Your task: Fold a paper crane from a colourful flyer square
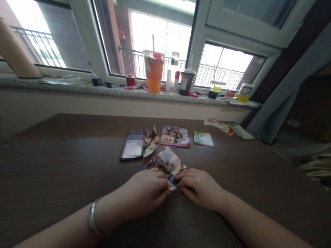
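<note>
A sheet of glossy printed paper (168,160) lies turned cornerwise on the dark table, one corner pointing away from me. My left hand (150,187), with a silver bangle at its wrist, has its fingers curled on the paper's left and near edge. On the right and near edge, my right hand (198,186) holds the sheet with bent fingers. Both hands cover the near part, so any fold there is partly hidden. Just beyond lies a stack of similar printed papers (176,136), with a crumpled piece of printed paper (150,143) to its left.
A phone (133,144) lies left of the crumpled paper. A small green-and-white pad (203,138) and several leaflets (227,128) are on the right. An orange drink cup (154,72), a dark cup (187,82) and small bottles line the stone windowsill (98,92).
</note>
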The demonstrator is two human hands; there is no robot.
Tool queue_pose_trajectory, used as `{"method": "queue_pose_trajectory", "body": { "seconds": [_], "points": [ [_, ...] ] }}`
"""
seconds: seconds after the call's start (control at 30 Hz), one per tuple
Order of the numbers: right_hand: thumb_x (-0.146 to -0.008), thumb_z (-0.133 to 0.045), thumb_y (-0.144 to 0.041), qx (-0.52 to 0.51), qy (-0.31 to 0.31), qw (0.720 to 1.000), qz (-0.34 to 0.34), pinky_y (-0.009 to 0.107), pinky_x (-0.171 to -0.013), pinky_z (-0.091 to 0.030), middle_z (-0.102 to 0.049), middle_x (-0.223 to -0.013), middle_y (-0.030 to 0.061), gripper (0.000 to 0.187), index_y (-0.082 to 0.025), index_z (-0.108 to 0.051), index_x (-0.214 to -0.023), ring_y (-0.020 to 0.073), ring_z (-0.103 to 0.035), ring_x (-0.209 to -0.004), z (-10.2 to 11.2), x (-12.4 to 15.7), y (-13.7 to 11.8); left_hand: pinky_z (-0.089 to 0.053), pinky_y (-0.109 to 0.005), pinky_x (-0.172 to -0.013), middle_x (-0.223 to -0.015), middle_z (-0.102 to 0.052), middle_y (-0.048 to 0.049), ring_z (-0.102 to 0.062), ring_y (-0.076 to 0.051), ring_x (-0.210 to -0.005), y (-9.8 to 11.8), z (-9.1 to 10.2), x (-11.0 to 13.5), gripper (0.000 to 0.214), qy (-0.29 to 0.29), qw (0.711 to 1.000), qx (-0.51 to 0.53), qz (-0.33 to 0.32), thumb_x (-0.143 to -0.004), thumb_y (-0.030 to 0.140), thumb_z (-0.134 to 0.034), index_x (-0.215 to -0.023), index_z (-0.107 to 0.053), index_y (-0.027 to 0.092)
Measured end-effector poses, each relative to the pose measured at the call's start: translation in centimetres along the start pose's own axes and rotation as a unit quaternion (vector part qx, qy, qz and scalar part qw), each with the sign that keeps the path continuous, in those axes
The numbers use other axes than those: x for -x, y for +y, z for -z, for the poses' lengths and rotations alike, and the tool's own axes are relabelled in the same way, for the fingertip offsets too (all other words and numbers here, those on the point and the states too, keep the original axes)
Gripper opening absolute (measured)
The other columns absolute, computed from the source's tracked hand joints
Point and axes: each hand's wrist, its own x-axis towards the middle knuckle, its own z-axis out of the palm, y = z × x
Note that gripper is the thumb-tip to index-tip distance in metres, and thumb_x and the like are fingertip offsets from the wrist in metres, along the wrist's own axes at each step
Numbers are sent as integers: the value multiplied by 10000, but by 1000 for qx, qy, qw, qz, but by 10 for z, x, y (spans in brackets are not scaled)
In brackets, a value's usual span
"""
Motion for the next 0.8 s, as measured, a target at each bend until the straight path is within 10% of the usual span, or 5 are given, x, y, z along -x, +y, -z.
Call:
{"method": "queue_pose_trajectory", "body": {
  "seconds": [0.8],
  "points": [
    [-872,-532,-183,39,16,997,-58,281,-837,-495,-711,-1001,32,201,-238,-647,-1028,162,-651,-927,-8,-2,4,-471,-278,-780,-919,-566,-68,-527,-162,-841,-21,-18,-3,141,59,996,-25,64,-851,166,-505,-780,-625,147]
  ]
}}
